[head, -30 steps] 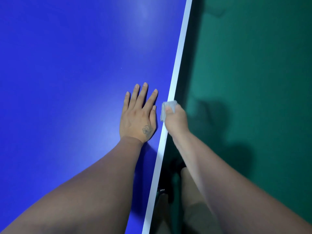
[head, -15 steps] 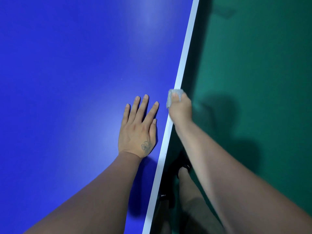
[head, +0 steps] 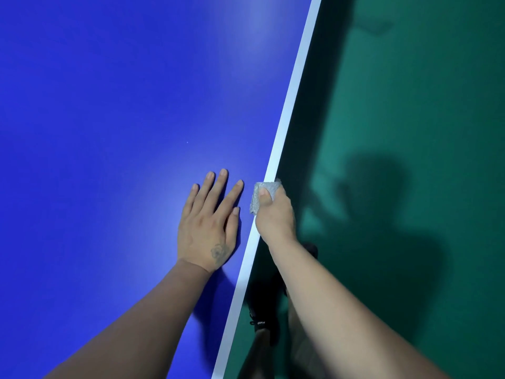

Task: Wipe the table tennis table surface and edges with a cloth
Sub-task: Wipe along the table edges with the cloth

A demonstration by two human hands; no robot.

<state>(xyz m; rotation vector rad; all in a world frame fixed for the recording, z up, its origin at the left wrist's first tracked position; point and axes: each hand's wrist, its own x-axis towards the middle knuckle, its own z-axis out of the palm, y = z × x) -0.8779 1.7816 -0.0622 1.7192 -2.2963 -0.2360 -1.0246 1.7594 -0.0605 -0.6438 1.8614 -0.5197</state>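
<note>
The blue table tennis table [head: 109, 119] fills the left of the view, and its white edge line [head: 293, 86] runs diagonally from top right to bottom middle. My left hand [head: 209, 225] lies flat on the blue surface with fingers spread, just left of the edge. My right hand [head: 274, 214] grips a small grey cloth [head: 263, 191] folded over the table's edge, thumb on top. The fingers under the edge are hidden.
Green floor [head: 410, 105] lies to the right of the table, with my shadow on it. My legs and a black shoe [head: 262, 310] show below the edge, close to the table.
My right hand with the cloth slid away from me along the edge, then came back toward me. My left hand stayed flat on the surface.
</note>
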